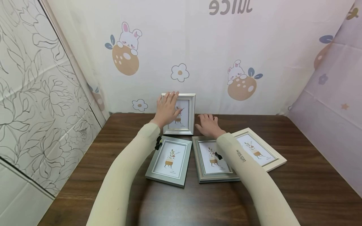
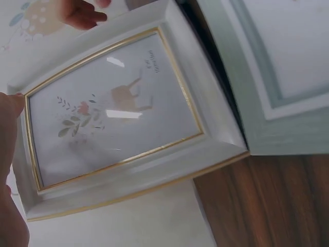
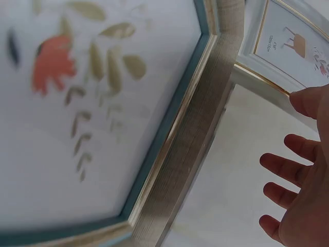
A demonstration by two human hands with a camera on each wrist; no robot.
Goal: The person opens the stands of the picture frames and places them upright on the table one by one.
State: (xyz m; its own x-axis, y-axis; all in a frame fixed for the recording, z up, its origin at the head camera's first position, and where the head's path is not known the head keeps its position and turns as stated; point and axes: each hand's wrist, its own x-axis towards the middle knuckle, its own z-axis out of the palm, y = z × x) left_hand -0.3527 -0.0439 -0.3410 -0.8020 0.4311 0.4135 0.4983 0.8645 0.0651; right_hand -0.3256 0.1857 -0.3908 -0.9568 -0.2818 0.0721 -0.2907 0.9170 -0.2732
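Resting flat with straight fingers, left hand [image 1: 167, 108] touched the upright white gold-trimmed picture frame [image 1: 186, 121]; right hand [image 1: 208, 125] hovered beside it, fingers spread, holding nothing.

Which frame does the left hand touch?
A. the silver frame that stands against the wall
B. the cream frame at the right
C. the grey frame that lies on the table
A: the left hand rests with straight fingers on the upright silver frame.

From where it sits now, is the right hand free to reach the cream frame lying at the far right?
Probably yes. The right hand hangs open and holds nothing, and the cream frame lies flat beside that forearm with nothing on it.
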